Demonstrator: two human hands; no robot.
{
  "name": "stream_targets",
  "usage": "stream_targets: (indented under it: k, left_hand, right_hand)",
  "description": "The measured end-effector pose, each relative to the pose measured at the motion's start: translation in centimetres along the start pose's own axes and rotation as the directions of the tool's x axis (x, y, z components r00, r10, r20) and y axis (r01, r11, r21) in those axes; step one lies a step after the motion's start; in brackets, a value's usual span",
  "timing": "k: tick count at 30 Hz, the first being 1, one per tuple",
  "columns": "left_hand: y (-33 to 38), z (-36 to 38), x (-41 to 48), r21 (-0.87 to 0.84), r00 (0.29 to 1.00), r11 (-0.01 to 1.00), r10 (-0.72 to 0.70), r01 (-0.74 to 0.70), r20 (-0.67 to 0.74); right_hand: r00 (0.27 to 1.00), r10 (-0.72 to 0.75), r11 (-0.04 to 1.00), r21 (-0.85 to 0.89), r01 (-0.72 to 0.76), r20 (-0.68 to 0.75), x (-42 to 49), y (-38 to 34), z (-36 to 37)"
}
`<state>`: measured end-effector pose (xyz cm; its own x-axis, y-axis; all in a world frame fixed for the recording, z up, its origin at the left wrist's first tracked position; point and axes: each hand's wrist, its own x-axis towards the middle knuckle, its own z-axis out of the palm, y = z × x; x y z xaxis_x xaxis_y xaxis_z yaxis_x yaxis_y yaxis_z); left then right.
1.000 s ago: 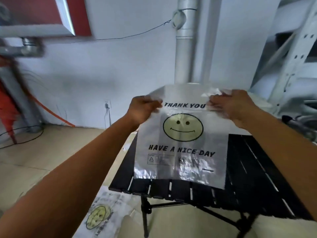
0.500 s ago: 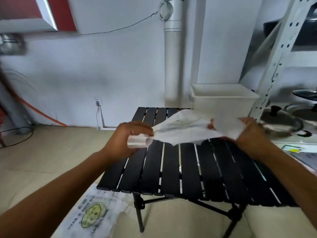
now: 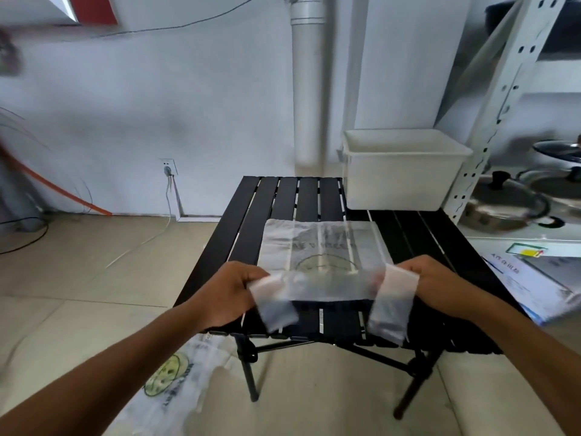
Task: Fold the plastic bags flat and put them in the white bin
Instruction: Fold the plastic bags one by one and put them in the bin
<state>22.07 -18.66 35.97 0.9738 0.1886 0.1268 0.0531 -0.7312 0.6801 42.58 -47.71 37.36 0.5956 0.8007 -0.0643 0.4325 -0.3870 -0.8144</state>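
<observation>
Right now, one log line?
bag: spread on table | left grip: holds handle | right grip: holds handle | white bin: table's far right

Bag on table (image 3: 320,247): translucent white, faint dark lettering, smiley outline. Table (image 3: 283,196): black, slatted. Bin (image 3: 399,180): plain white. Bag on floor (image 3: 176,379): translucent, yellow-green smiley, dark print. Floor (image 3: 94,278): beige tile.

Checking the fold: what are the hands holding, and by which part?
Both hold the plastic bag by its near end: left hand at the left handle, right hand at the right handle.
</observation>
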Motion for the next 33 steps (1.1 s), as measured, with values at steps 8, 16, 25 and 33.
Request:
stream_targets:
  k: [8, 16, 25, 33]
  left_hand:
    - [0.5, 0.3, 4.4, -0.357, 0.877, 0.870, -0.430, 0.339, -0.216]
    - [-0.3, 0.5, 7.4, -0.130, 0.852, 0.896, -0.444, 0.425, -0.278]
    - [0.0, 0.1, 9.2, -0.167, 0.813, 0.840, -0.541, 0.516, -0.213]
    - [0.7, 1.5, 8.2, 0.202, 0.795, 0.871, -0.284, 0.448, -0.536]
  right_hand:
    - [0.940, 0.219, 0.975, 0.028, -0.219, -0.262, 4.0, -0.6, 0.2]
    - [0.848, 0.423, 0.905, 0.106, -0.411, -0.319, 6.9, 0.2, 0.3]
    - [0.802, 0.494, 0.865, 0.098, -0.492, -0.336, 7.4, 0.7, -0.1]
    - [0.792, 0.446, 0.882, 0.053, -0.468, -0.418, 7.2, 1.1, -0.3]
